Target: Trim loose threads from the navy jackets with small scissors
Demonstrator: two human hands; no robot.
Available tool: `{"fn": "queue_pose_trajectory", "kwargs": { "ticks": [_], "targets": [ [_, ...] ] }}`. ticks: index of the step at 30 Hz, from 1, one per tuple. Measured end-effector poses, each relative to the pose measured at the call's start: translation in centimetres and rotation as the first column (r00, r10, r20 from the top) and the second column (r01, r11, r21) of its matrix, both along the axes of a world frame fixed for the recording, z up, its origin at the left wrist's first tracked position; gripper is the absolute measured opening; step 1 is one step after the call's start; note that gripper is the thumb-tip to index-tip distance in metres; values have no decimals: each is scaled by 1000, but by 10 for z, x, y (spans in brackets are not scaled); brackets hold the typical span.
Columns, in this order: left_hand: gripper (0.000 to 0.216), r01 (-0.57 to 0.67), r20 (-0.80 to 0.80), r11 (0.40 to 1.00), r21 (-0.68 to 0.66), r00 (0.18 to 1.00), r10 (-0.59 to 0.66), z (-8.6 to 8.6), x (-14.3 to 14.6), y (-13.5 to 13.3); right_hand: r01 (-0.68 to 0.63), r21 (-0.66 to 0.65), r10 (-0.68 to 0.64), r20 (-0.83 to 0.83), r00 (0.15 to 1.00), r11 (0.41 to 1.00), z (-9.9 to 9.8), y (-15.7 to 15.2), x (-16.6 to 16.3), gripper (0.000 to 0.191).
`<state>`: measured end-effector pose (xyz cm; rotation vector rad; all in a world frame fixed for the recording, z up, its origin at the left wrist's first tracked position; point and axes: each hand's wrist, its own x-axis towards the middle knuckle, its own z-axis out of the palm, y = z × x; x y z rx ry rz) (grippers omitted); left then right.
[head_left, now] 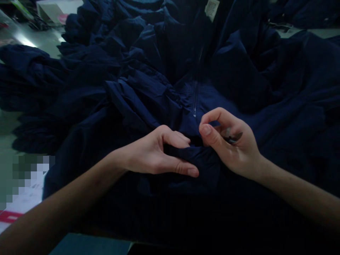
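A navy blue garment (148, 102) with a zip (195, 95) lies bunched across the table in front of me. My left hand (162, 152) grips a fold of its fabric, thumb on the near side and fingers behind. Just to the right, my right hand (228, 141) has thumb and forefinger pinched together close to that fold. Whether a thread or a bit of cloth sits in the pinch is too small to tell. Tucked in the right palm is a small pair of thread snips (236, 137), its dark pointed tip showing and the rest mostly hidden by fingers.
A pale label (211, 10) shows inside the garment at the top. More dark cloth (305, 14) lies at the far right. On the left are the greenish tabletop (10, 131), a white box (51, 10) and a white and red printed sheet (26, 194).
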<state>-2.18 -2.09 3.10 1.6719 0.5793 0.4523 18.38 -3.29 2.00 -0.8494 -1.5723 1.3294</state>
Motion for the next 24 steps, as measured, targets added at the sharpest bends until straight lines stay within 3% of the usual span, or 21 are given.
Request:
{"fn": "queue_pose_trajectory", "kwargs": {
  "ticks": [6,10,12,14,17,19,21,24],
  "targets": [
    [38,-16,-20,997,-76,1000,14,-4,-6,2,84,38,-86,44,995,996,-1,0,2,38],
    [48,-130,128,954,-272,977,169,-7,-9,-5,233,26,-229,-104,968,972,-2,4,9,31],
    [48,-188,170,930,-316,953,250,-6,-9,-8,224,6,-221,-146,964,974,-1,7,12,30],
    [35,-225,123,948,-226,959,257,0,-8,-9,201,18,-198,-94,976,980,0,9,13,32],
    [15,-226,38,968,108,974,223,13,-5,-11,271,129,-264,-75,962,954,2,7,12,29],
    [11,-222,-14,916,335,970,241,20,-2,-15,304,262,-299,-62,952,916,2,2,12,24],
    [13,-247,-61,836,489,947,315,23,3,-19,218,404,-264,61,963,888,2,-5,12,21],
    [16,-284,-91,803,525,919,384,20,9,-25,18,533,-193,274,942,846,2,-12,13,15]
  ]
}}
